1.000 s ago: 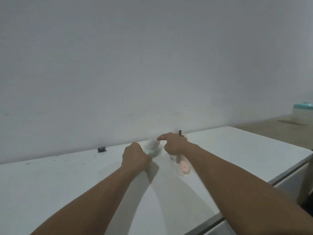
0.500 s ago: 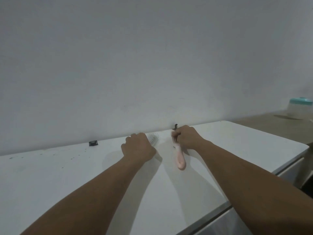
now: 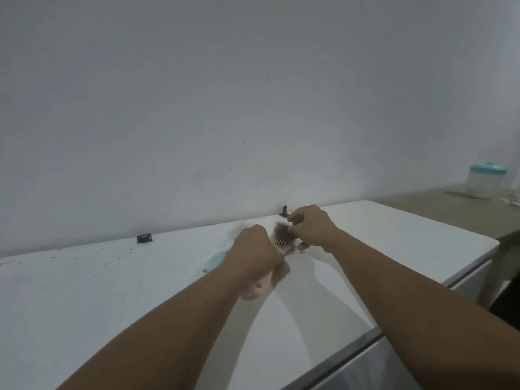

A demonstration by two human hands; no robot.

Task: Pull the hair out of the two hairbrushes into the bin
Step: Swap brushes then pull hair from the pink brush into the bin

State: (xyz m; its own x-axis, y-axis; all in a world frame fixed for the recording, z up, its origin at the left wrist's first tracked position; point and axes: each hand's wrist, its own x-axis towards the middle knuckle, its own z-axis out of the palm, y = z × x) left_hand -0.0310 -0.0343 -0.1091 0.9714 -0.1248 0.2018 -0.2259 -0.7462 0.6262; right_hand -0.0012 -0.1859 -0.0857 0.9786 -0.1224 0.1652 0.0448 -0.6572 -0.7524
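White table (image 3: 84,291), hand (image 3: 254,249) around pink brush (image 3: 278,244)

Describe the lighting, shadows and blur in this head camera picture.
Head view: dim, flat, bluish light with no glare; soft shadows fall on the white table beside both forearms; the pink hairbrush in the left hand is smeared at its handle end; the right hand on the hair clump looks soft; wide-angle distortion tilts the table edge.
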